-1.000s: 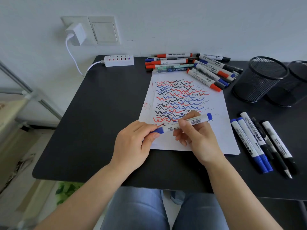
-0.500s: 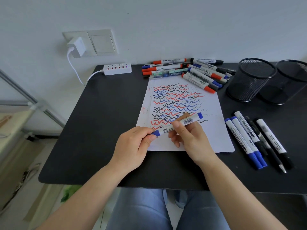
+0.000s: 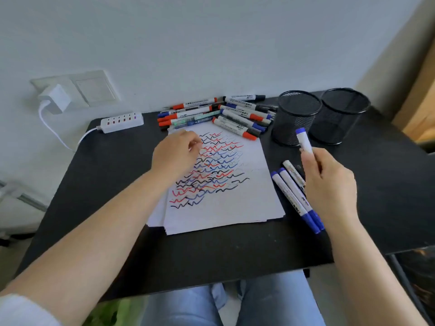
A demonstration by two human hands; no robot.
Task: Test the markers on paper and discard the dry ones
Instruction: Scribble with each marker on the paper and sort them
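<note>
My right hand (image 3: pixel 329 184) is shut on a white marker with a blue end (image 3: pixel 303 140). It holds the marker upright at the table's right side, just in front of the mesh cups. My left hand (image 3: pixel 174 156) hovers over the top left of the paper (image 3: pixel 235 212), close to the pile of markers (image 3: pixel 235 114) by the wall. Its fingers are loosely curled and I see nothing in them. The paper is covered with red, blue and black wavy lines. A few markers (image 3: pixel 292 194) lie in a row right of the paper, partly hidden by my right hand.
Two black mesh cups (image 3: pixel 294 118) (image 3: pixel 341 114) stand at the back right of the black table (image 3: pixel 117 184). A white power strip (image 3: pixel 122 121) lies at the back left, its cable running to a wall plug (image 3: pixel 55 97). The wall is right behind the table.
My left hand let go of the blue marker and moved up toward the pile at the back. My right hand carried the marker to the right and tipped it upright.
</note>
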